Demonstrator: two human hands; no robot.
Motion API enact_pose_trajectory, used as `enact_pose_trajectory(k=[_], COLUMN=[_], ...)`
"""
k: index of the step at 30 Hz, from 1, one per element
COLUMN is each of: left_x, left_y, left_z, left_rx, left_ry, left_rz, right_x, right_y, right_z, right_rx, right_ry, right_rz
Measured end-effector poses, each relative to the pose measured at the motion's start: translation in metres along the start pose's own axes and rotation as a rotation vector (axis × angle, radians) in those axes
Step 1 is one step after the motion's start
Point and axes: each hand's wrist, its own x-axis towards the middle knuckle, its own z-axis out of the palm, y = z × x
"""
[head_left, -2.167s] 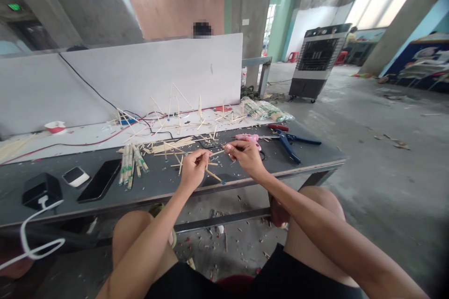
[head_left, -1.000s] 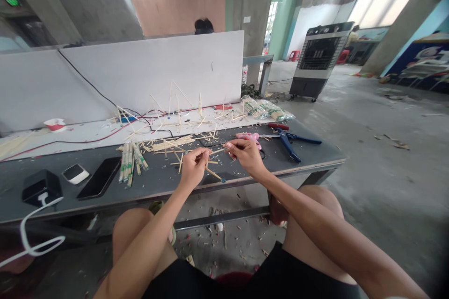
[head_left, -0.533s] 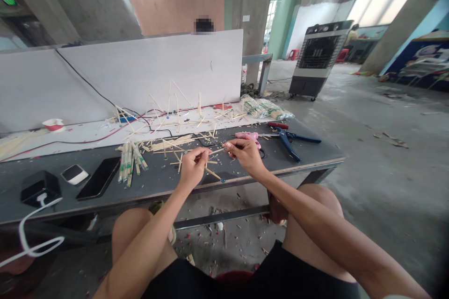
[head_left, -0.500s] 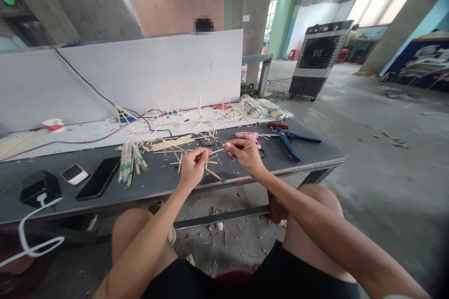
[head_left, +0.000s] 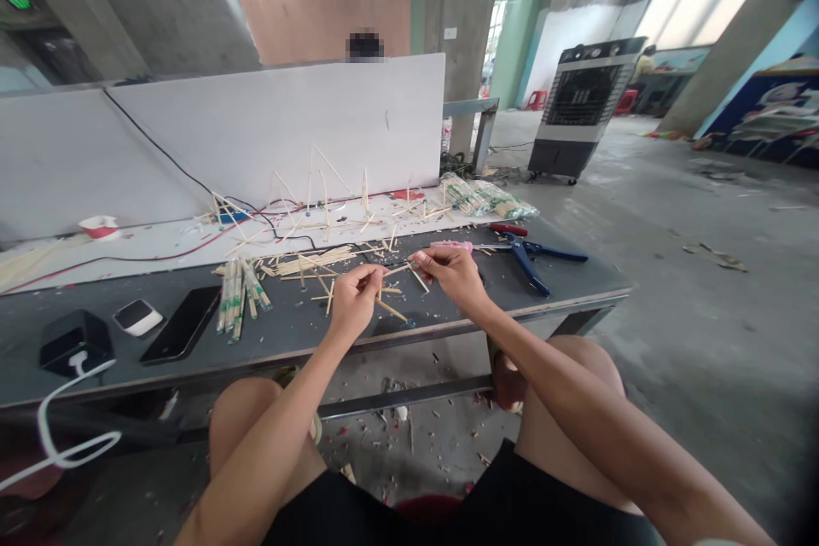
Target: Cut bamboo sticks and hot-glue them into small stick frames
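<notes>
My left hand is closed, thumb and fingers pinching a thin wooden stick that spans across to the right. My right hand pinches near the other end of that stick; a second short stick slants down from its fingertips. Below my left fingers, a stick with a bluish blob at its tip points toward the table edge; whether it joins the held stick is hidden. A pink glue gun lies just behind my right hand, partly covered by it.
Loose sticks and wrapped stick bundles lie left of my hands. Blue-handled cutters and a red-handled screwdriver lie right. Stick frames stand behind, before a white partition. A phone lies left.
My right hand has turned slightly, and a short stick now shows slanting down below its fingertips. My left hand keeps its pinch almost in place. The view has shifted a little.
</notes>
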Motion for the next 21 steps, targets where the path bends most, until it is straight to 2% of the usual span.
enact_pose_trajectory(k=[7, 12, 14, 17, 21], left_x=[0.006, 0.007, 0.007, 0.009, 0.010], left_y=[-0.006, -0.010, -0.011, -0.014, -0.013], left_z=[0.003, 0.003, 0.002, -0.001, -0.003], left_rx=[-0.089, -0.129, -0.106, -0.064, -0.041], left_ry=[0.051, 0.081, 0.109, 0.164, 0.188], left_rz=[-0.024, -0.019, -0.007, 0.011, 0.025], right_x=[0.009, 0.008, 0.006, 0.006, 0.011], right_y=[-0.005, -0.006, -0.007, -0.012, -0.022], right_z=[-0.010, -0.011, -0.014, -0.025, -0.055], right_rx=[0.030, 0.037, 0.028, 0.058, 0.161], right_ry=[0.003, -0.275, -0.312, -0.176, 0.148], right_rz=[0.052, 0.174, 0.171, 0.148, 0.051])
